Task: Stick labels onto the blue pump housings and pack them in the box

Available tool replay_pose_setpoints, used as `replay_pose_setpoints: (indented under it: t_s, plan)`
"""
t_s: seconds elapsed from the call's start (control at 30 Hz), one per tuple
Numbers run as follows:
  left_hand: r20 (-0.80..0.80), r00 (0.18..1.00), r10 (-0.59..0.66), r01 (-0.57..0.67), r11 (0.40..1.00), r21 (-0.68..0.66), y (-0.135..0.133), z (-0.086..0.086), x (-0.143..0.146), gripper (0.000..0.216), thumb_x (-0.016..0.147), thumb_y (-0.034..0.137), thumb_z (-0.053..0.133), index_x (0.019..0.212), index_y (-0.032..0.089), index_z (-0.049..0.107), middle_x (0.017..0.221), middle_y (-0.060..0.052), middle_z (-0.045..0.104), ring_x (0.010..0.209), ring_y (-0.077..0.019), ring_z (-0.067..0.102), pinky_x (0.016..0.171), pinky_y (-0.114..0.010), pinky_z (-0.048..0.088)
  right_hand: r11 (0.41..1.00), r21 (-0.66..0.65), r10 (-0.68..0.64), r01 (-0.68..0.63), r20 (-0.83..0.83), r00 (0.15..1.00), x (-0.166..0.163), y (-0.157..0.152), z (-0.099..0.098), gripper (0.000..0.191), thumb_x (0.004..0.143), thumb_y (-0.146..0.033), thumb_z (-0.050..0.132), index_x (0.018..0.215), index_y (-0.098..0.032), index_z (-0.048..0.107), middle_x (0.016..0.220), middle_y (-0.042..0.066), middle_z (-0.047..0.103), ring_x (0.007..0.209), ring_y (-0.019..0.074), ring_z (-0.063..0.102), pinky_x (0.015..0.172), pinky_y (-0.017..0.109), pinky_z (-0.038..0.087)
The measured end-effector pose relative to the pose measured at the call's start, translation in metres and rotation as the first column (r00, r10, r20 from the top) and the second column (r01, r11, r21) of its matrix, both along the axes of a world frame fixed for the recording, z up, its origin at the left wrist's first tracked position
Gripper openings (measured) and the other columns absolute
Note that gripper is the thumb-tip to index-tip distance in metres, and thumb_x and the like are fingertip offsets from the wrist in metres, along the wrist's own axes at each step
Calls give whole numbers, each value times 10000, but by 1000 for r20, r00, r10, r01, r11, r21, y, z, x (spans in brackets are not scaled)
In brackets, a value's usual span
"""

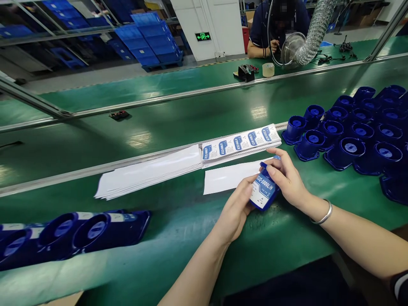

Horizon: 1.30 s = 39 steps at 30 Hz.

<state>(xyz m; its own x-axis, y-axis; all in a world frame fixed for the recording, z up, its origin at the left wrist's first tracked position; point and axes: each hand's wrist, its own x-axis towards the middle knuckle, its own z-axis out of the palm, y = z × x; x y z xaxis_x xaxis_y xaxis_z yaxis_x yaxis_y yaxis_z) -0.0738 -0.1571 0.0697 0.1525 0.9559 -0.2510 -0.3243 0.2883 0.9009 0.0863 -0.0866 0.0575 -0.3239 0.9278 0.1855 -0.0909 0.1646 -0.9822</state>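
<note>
Both my hands hold one blue plastic housing (264, 193) above the green bench, its white label with blue print facing up. My left hand (235, 211) grips its lower left side with curled fingers. My right hand (286, 176) wraps over its top right, fingertips pressing the label's edge; a silver bangle sits on that wrist. Just beyond lies an empty white backing strip (229, 176). A stack of label sheets (241, 143) with printed blue-and-white stickers rests behind it.
Many unlabelled blue housings (350, 131) crowd the right. Labelled housings (73, 233) lie in a row at lower left. Used white backing strips (149, 172) are piled left of the labels. Another person (274, 25) works across the far belt, near a tape roll (268, 69).
</note>
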Motion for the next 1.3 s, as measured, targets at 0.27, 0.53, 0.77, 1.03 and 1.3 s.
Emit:
replay_pose_setpoints:
  t_s: [0.27,0.53,0.77,1.03,1.3]
  plan:
    - [75,990,124,-111,982,-150,2,-10,7,381,884,489,681,1107,182,708,1121,-77,719,1070,-244,621,847,-310,474,997,76,-2,-4,88,996,-3,-8,-5,539,926,-431,608,1378,-230,395,1032,42,633,870,186,614,836,365,476]
    - [-494,869,-31,51,998,27,-2,1,10,566,735,358,817,1218,177,585,1136,-85,672,1005,-256,609,872,-372,476,997,16,-76,75,128,989,-5,-8,-6,633,924,-428,606,1454,-239,316,965,34,667,839,196,624,816,377,492]
    - [-248,969,23,-12,999,45,-3,3,8,672,672,432,864,1253,204,614,1220,-82,670,1123,-284,592,935,-364,463,991,116,66,-67,9,998,3,-2,-3,620,931,-455,613,1446,-264,326,1077,66,643,981,228,641,882,405,510]
    - [257,950,179,-130,972,-195,0,-3,11,278,851,396,739,1008,168,729,978,-69,726,975,-216,647,881,-314,490,934,324,144,-152,48,988,3,-13,-5,737,915,-488,612,1508,-260,239,1129,97,618,1026,270,627,962,500,500]
    - [55,995,80,-81,996,23,-7,1,12,295,899,451,675,1048,196,685,986,-41,677,922,-186,604,850,-297,466,959,275,49,-65,65,997,1,-16,-5,717,937,-537,540,1512,-274,200,1090,99,632,995,274,648,910,507,535]
